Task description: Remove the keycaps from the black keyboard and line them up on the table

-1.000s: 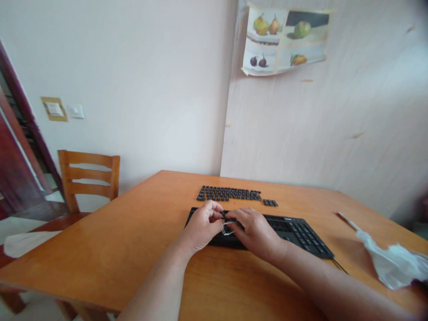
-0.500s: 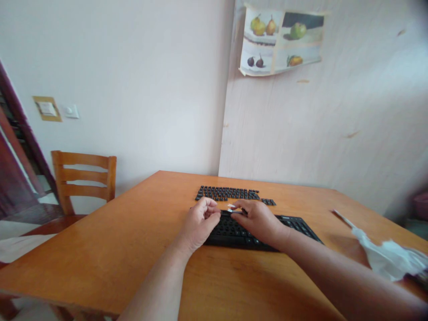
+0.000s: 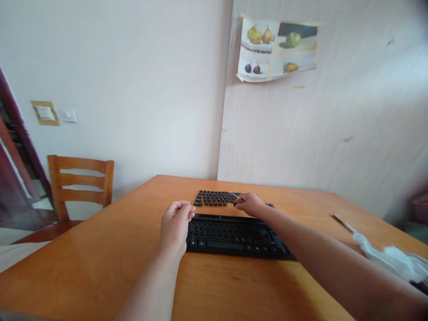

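A black keyboard (image 3: 227, 246) lies on the wooden table, many of its keys stripped to bare sockets while the space bar and some lower keys stay in place. Beyond it, loose black keycaps (image 3: 213, 197) stand in rows. My right hand (image 3: 253, 204) is over the right part of those rows, closed on a thin metal tool (image 3: 235, 195) whose tip points left; a dark keycap seems to be at its fingertips. My left hand (image 3: 176, 221) is at the keyboard's left end, thumb and fingers pinched together. Whatever it may hold is too small to tell.
On the table's right side lie a thin stick-like object (image 3: 344, 223) and a crumpled white plastic bag (image 3: 389, 258). A wooden chair (image 3: 82, 182) stands left of the table (image 3: 127, 245). Fruit pictures (image 3: 277, 51) hang on the wall behind.
My right hand has moved from above the keyboard to the keycap rows behind it. My left hand has drawn back left, away from the right hand, uncovering more of the keyboard.
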